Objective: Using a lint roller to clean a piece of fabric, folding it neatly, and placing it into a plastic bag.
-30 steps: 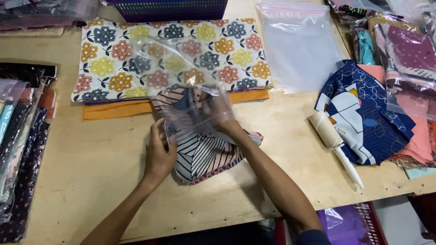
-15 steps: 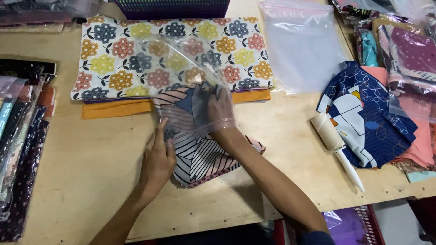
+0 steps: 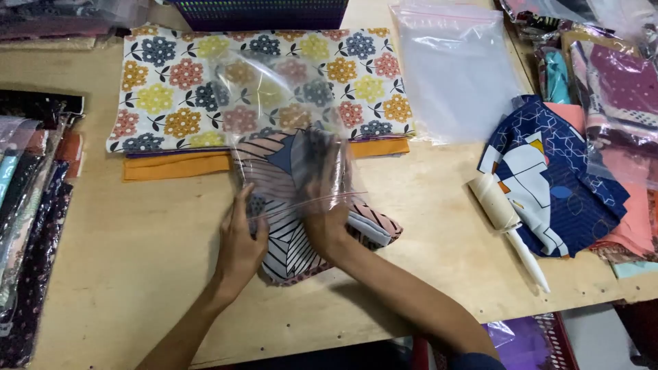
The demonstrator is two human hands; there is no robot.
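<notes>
Striped cloth [image 3: 295, 240] half inside clear bag [image 3: 274, 103], right hand [image 3: 327, 205] within

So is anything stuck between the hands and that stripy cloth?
Only the clear plastic bag: the right hand is inside it on the striped cloth. The left hand holds the bag's edge.

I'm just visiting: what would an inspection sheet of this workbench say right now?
Surface: wooden table, pale, scuffed.
Job's things: clear bag being drawn over striped cloth.
Clutter: floral cloth on orange cloth; spare bags; blue cloth; lint roller; bagged cloths at left edge.
Hands: left hand grips the bag's mouth; right hand is partly inside the bag on the cloth.
Cables: nothing seen.
Surroundings: dark basket behind; purple basket below the table.
</notes>
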